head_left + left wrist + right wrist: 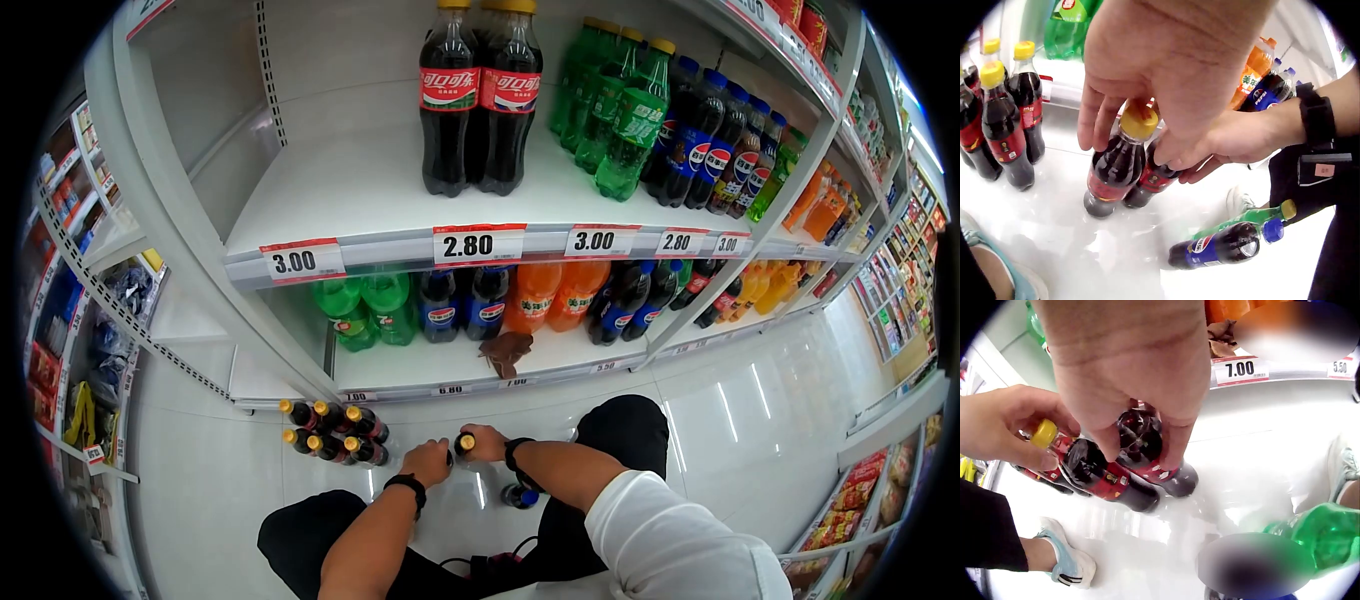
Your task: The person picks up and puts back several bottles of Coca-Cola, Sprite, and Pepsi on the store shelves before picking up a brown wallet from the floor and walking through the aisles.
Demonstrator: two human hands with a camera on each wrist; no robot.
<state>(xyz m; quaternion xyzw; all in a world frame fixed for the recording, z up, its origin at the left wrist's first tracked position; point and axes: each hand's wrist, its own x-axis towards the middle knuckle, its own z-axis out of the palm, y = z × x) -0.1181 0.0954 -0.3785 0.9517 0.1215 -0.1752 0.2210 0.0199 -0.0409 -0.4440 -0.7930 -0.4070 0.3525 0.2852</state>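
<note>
Two cola bottles with red labels stand close together on the floor. In the left wrist view, the left hand (1154, 69) holds the nearer cola bottle (1115, 165) by its yellow-capped top. The right hand (1241, 137) is around the upper part of the other cola bottle (1147, 184). From the right wrist view, the right hand (1129, 375) grips its bottle (1141, 440) with the cap hidden, while the left hand (1010, 425) pinches the neck of its tilted bottle (1100, 472). Both hands (430, 462) (487, 443) meet low in the head view.
Several yellow-capped cola bottles (335, 435) stand grouped on the floor at left. A Pepsi bottle (1216, 247) and a green bottle (1244, 220) lie near the right leg. Shelves with price labels (478, 245) hold drinks ahead; a brown crumpled item (506, 354) is on the lower shelf's edge.
</note>
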